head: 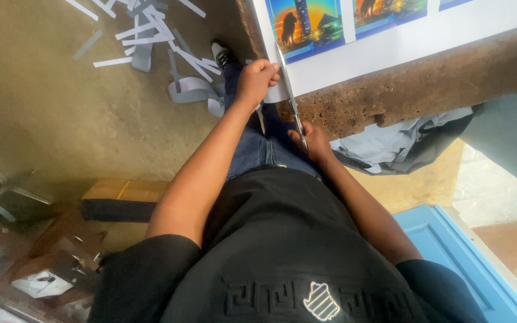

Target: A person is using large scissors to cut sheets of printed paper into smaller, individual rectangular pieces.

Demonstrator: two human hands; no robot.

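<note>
A large white sheet (402,42) printed with colourful pictures lies on a worn brown table (426,90). My left hand (255,79) grips the sheet's left edge where it hangs over the table. My right hand (313,143) is lower, just off the table edge, and is closed on the handles of a pair of scissors (293,106). The blades point up into the white margin, to the left of the picture with a lion silhouette (303,27). My fingers hide the scissor handles.
Several cut paper strips (151,36) litter the concrete floor beside my shoe (221,54). A bag of grey scraps (396,146) hangs below the table edge. A wooden block (124,194) lies at the left, and a blue panel (450,251) at the lower right.
</note>
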